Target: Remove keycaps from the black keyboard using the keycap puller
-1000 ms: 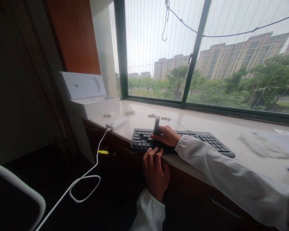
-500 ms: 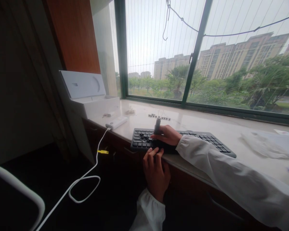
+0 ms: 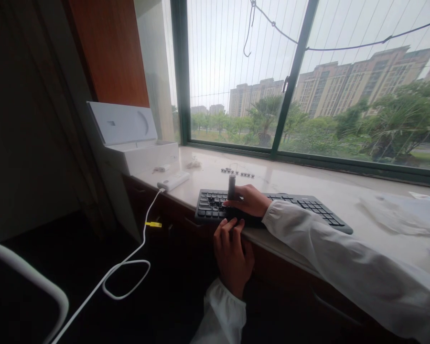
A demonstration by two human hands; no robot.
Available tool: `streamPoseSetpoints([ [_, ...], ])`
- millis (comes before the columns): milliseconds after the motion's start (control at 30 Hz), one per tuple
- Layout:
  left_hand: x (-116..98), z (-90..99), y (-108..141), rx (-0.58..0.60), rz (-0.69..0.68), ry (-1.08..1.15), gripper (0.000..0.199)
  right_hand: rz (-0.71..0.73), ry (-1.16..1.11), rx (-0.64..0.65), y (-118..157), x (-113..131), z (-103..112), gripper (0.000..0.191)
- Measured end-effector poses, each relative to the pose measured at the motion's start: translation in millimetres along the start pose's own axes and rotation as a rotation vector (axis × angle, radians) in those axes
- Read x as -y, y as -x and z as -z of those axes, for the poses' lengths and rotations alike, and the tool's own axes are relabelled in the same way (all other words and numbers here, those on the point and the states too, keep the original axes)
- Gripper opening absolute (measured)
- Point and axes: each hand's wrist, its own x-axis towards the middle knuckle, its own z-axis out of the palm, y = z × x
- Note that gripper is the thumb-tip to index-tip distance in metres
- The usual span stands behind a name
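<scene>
A black keyboard point(image 3: 310, 208) lies along the front of the pale sill, with some keycaps off on its left part. Over that bare patch my right hand point(image 3: 250, 200) is closed around a dark keycap puller point(image 3: 231, 186). The puller stands nearly upright, a thin wire loop showing at its top; its lower end is hidden among the keys and fingers. My left hand point(image 3: 232, 255) rests its fingertips against the keyboard's front edge, fingers stretched and holding nothing. Behind the puller, several loose black keycaps point(image 3: 246, 175) sit in a row.
An open white box point(image 3: 146, 157) stands at the back left. Before it lie a white power bank point(image 3: 174, 181) and a white cable point(image 3: 142, 245) hanging off the edge. Crumpled clear plastic point(image 3: 394, 217) and papers point(image 3: 423, 210) lie at right. A window point(image 3: 236, 95) borders the sill.
The puller has tipped slightly to the left and more upright in my right hand. My left hand stays at the keyboard's front edge.
</scene>
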Motion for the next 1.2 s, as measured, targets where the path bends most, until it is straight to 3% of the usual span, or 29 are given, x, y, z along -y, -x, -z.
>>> streamPoseSetpoints([
  [667,-2.0,3.0,-3.8,-0.004,0.006,-0.066,0.040,0.156,0.116,0.045,-5.5,2.8,1.1,0.023],
  [900,-2.4,1.0,-3.5,-0.029,0.009,-0.051,0.036,0.022,0.032,-0.040,-0.2,-8.4,-7.5,0.041],
  [1200,-2.2,-1.9,-2.8,-0.042,0.010,-0.059,0.039,-0.038,0.003,-0.020,2.2,-9.1,-6.8,0.041],
])
